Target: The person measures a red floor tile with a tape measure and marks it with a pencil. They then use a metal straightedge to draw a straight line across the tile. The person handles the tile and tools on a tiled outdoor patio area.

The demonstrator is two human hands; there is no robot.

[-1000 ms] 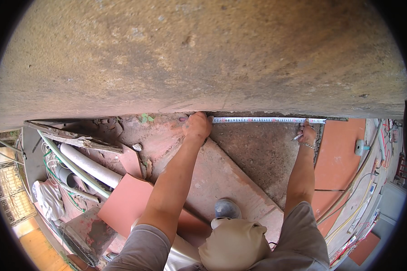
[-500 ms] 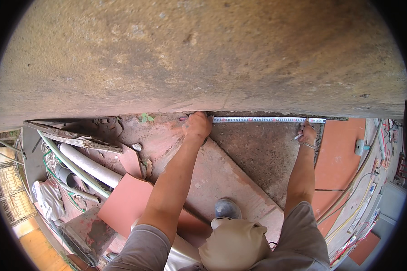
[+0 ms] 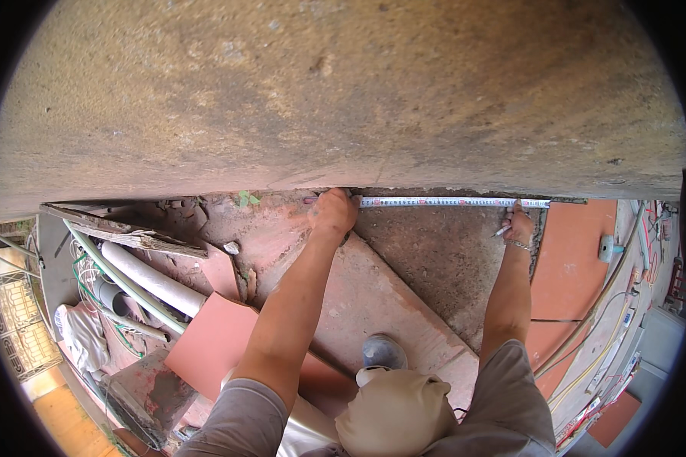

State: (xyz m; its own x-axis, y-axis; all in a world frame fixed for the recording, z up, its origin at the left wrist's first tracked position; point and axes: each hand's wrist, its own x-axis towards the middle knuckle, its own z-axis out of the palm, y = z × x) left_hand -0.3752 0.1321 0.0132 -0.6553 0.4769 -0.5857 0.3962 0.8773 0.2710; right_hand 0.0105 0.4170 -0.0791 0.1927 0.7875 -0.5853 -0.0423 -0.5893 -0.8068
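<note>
A white tape measure is drawn out along the foot of the weathered wall, over a bare, rough strip of ground. At its left end my left hand is closed on it, close against the wall. My right hand is near the tape's right end, with one finger extended onto the blade. A slim white marker or pen is held in the same hand. The tape's right end reaches the edge of a laid terracotta tile. My left palm hides whatever part of the tape lies in it.
A loose terracotta tile lies left of my left arm. Beyond it are white pipes, a splintered board and a white sack. A rubber mallet rests on the right-hand tiles, with hoses and cables alongside.
</note>
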